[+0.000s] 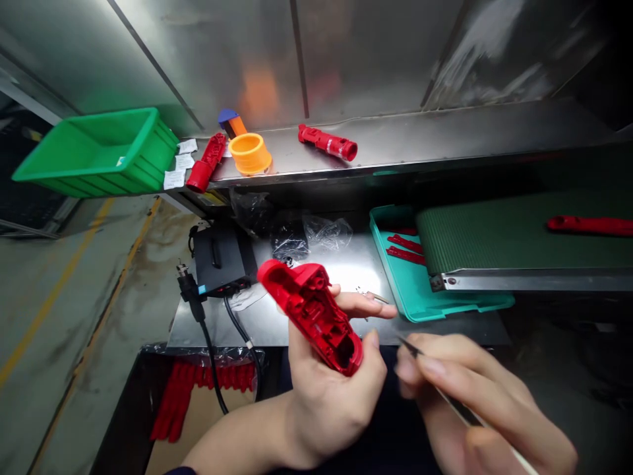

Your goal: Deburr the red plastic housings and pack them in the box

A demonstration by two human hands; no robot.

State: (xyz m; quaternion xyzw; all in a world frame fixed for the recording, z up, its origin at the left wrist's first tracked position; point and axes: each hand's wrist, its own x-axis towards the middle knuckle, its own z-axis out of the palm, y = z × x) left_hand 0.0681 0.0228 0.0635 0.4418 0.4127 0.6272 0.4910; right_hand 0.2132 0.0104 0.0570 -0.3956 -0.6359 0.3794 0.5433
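Note:
A red plastic housing (324,316) with a hollow, ribbed inside facing up lies tilted in my left hand (331,396). The thumb presses along its lower right end, and the index finger stretches out to the right behind it. To the right, my right hand (479,396) pinches a thin pointed tool (459,406), like tweezers, between thumb and fingers. Its dark tip points up and left toward the housing, apart from it. Part of the right hand is blurred.
A green bin (99,155), red parts (329,142) and an orange ring (250,155) stand on the metal shelf. Below are a black box (222,257), a teal tray (410,290) and a green conveyor (494,237). A carton with red parts (173,402) stands lower left.

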